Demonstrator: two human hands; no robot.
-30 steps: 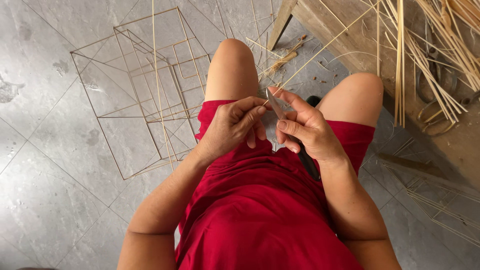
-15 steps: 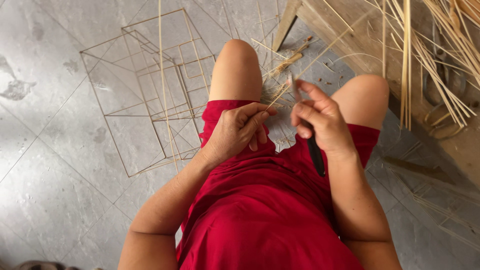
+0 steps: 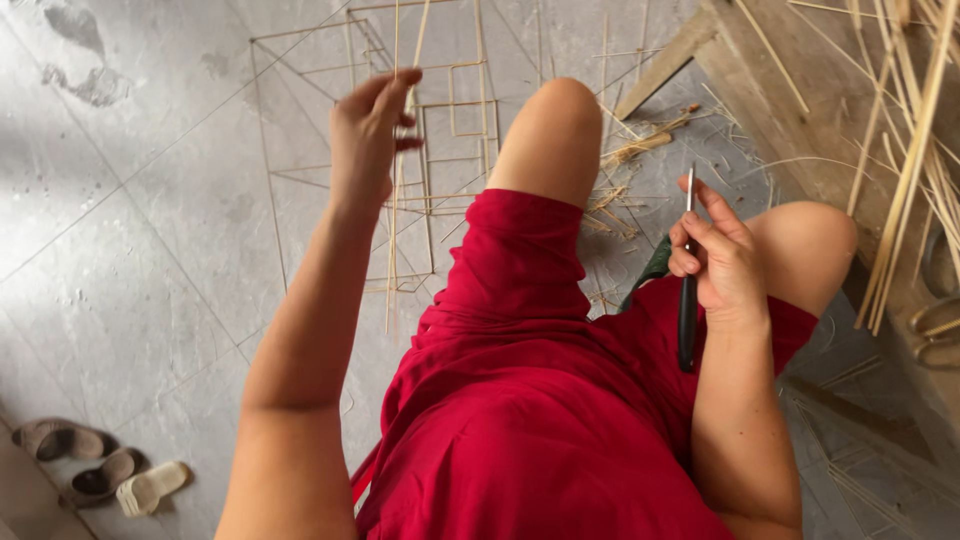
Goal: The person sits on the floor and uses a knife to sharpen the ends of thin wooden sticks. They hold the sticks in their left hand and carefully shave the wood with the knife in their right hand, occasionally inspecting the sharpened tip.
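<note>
On my lap of red cloth (image 3: 520, 420), my right hand (image 3: 722, 262) is closed round a black-handled knife (image 3: 687, 300), blade up. Beyond my knee, my left hand (image 3: 368, 135) pinches a thin pale bamboo strip (image 3: 393, 235) hanging upright. Past it on the grey floor stands a half-built box frame of thin sticks (image 3: 300, 120), its sides mostly open; many uncut strips (image 3: 905, 170) lie right of it.

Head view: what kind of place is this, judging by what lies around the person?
Probably a home craft workspace for bamboo frames. A box-shaped frame of thin pale sticks stands on the grey tiled floor, loose pale bamboo strips lie on the low wooden platform, and the right hand holds a black-handled knife.
</note>
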